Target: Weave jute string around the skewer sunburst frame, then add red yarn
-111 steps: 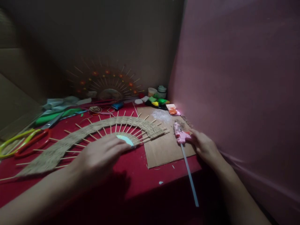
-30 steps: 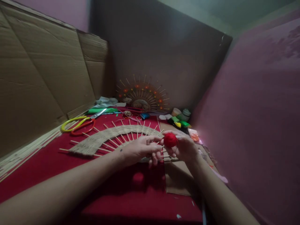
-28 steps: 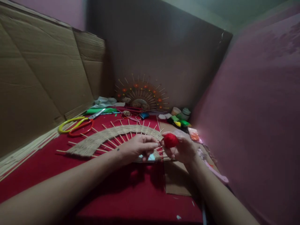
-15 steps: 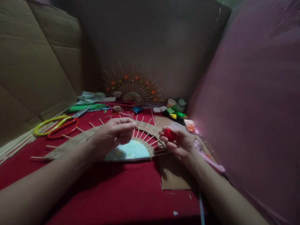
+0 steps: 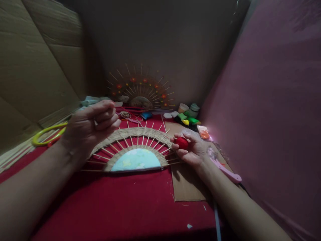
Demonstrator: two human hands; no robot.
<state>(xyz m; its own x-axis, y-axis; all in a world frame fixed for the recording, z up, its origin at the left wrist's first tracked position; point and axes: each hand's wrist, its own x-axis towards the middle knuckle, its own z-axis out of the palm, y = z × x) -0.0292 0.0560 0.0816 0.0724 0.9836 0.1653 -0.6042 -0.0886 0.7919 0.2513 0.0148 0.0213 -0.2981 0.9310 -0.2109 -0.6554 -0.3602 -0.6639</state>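
Red yarn, wound into a small ball [image 5: 181, 143], sits in the right hand [image 5: 192, 150], whose fingers curl loosely around it with the thumb and fingertips pressing its sides; the ball is held just off the right end of the woven half-circle fan [image 5: 132, 150], near the tips of its sticks. That fan lies flat on the red tablecloth [image 5: 120, 207], a pale blue half-disc at its middle, thin wooden spokes running outward through two bands of tan woven cord. Above the fan's left part the left hand [image 5: 91, 125] is raised off the table, fingers drawn together with the thumb against the forefinger as if pinching something fine; whether a strand lies between them cannot be told in the dim light. Right of the fan a flat piece of brown cardboard [image 5: 188, 187] rests on the cloth under the right wrist, and beyond the wrist lies a pink glue gun [image 5: 224, 169], its white glue stick [image 5: 217, 224] running toward the near edge. Left of the fan, partly behind the left hand, yellow-handled scissors [image 5: 46, 132] lie on the cloth. Behind the fan, leaning against the dark back wall, stands a second fan [image 5: 140, 90] with orange dots on its spokes. Right of that one, small pots [image 5: 188, 107] and green and yellow packets [image 5: 189, 120] are clustered together. Cardboard sheets [image 5: 32, 67] stand along the left side.
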